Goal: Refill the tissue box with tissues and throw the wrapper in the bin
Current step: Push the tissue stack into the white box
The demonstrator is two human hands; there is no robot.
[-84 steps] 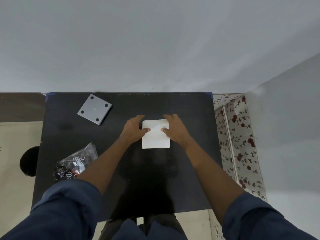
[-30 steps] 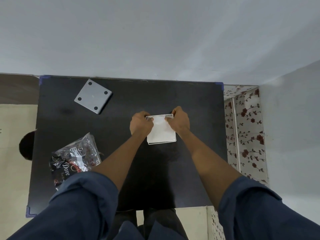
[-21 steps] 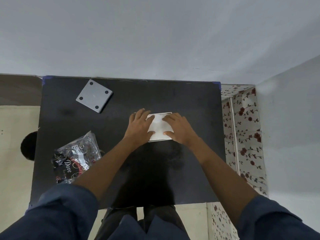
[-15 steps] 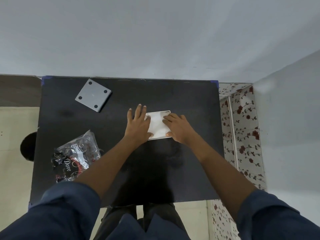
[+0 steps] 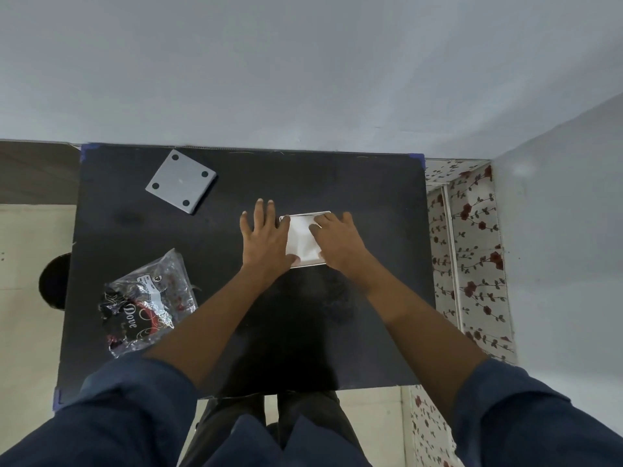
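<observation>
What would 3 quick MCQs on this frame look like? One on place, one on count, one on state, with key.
1. Where does the wrapper lie on the table?
A. Near left part
B. Far right corner
C. Under the grey plate

2. How many dark holes show in the grey plate?
A. Two
B. Four
C. Six

3. What are the hands doing?
A. Both lifted clear of the table
B. Both flat, pressing tissues into the box
C. One hand holds the wrapper

Key: 1 A, the wrapper sits left of the left hand, toward the person. 2 B, one hole near each corner. 3 B, left hand and right hand rest with fingers spread on the white stack inside the box rim.
</observation>
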